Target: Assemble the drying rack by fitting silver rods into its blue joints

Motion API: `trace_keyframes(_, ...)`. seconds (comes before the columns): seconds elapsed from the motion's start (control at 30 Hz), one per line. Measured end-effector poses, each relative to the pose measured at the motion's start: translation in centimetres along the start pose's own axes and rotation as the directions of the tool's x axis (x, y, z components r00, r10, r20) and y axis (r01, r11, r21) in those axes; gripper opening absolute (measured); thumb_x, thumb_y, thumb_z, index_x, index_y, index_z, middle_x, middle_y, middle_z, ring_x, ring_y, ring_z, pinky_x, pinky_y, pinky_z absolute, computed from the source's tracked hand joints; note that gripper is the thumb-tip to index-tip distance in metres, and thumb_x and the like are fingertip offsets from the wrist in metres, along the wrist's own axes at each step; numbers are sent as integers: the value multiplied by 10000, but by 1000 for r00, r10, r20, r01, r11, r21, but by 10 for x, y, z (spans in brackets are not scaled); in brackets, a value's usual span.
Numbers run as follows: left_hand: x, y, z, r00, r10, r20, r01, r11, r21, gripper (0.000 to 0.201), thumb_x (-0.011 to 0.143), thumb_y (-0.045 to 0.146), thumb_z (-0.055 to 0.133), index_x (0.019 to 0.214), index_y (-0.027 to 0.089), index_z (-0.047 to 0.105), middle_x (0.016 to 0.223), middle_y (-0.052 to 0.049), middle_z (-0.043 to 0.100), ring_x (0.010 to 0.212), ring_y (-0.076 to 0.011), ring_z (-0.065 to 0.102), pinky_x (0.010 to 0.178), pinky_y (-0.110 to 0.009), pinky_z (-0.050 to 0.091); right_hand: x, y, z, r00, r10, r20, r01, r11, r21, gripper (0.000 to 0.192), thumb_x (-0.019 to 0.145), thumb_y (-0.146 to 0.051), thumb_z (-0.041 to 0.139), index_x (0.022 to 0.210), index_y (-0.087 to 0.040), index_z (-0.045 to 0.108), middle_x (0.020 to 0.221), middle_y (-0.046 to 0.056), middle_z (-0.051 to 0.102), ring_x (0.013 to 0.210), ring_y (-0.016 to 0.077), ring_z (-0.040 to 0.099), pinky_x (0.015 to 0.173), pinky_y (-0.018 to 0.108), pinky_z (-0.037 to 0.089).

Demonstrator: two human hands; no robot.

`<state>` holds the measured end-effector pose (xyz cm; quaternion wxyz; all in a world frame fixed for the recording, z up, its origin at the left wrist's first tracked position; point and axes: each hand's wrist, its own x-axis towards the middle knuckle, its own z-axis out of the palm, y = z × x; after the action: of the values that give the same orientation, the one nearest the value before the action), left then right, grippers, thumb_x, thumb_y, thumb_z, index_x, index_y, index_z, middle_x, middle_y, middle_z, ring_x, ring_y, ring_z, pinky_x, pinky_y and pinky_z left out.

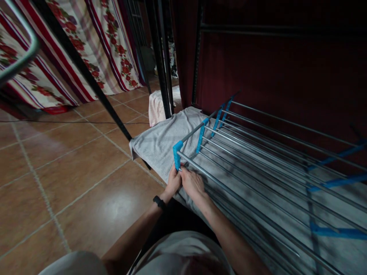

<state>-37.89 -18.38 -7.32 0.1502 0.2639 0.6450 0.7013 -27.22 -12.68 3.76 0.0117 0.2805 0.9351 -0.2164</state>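
Head view: the folding metal drying rack with grey rods and blue plastic joints (258,160) stands over a grey terry towel (160,143), beside brown floor tiles (71,179). Both hands meet at the rack's near corner, just below its blue end cap (177,154). The left hand (173,182) pinches the towel edge there; the right hand (192,184) lies on it, fingers curled, grip unclear. The towel looks soft and limp, best taken at its hem. The rods run rightward and away.

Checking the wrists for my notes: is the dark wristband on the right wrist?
No, the dark wristband sits on the left hand's wrist; the right hand has a bare wrist.
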Motion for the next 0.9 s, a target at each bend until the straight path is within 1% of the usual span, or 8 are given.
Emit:
trace_keyframes(0.17, 0, -2, -1, 1000, -8, 17, 8, 1000, -2, 254, 761, 234, 632, 1007, 200, 688, 1029, -65, 727, 999, -241, 650, 1028, -424, 498, 1, 3, -1, 1000, -12, 22, 12, 1000, 7, 421, 1107, -344, 314, 1446, -273, 555, 1235, 71, 740, 1106, 211, 703, 894, 292, 495)
trace_keyframes(0.4, 1, -2, -1, 1000, 0, 30, 0, 1000, 3, 309, 735, 202, 606, 1032, 203, 692, 1020, -55, 726, 991, -237, 645, 1020, -421, 498, 1, 3, 4, 1000, -17, 7, 18, 1000, -15, 414, 1105, -330, 329, 1451, -267, 546, 1252, 70, 733, 1108, 211, 701, 903, 298, 498)
trace_keyframes(0.5, 1, -2, -1, 1000, -2, 27, 1, 1000, 6, 328, 721, 189, 596, 1032, 206, 699, 1047, -56, 734, 1023, -240, 645, 1042, -426, 491, 1, 3, 6, 999, -36, 14, 36, 999, -29, 418, 1107, -332, 324, 1458, -243, 532, 1239, 82, 737, 1103, 221, 703, 898, 312, 500)
trace_keyframes(0.67, 1, -1, -1, 1000, -28, 9, 28, 999, 19, 370, 677, 161, 595, 1028, 204, 702, 1034, -52, 738, 1012, -240, 648, 1046, -431, 492, 4, 6, 7, 998, -51, 37, 51, 999, -8, 400, 1102, -312, 341, 1440, -258, 548, 1206, 72, 751, 1088, 212, 710, 876, 294, 497)
trace_keyframes(0.9, 1, -2, -3, 999, 12, 40, -13, 1000, 20, 327, 726, 192, 615, 1042, 199, 700, 1065, -65, 742, 1037, -247, 658, 1045, -436, 498, 3, 7, 4, 998, -33, 49, 33, 999, 9, 390, 1097, -324, 364, 1430, -269, 560, 1219, 67, 745, 1088, 203, 707, 887, 284, 494)
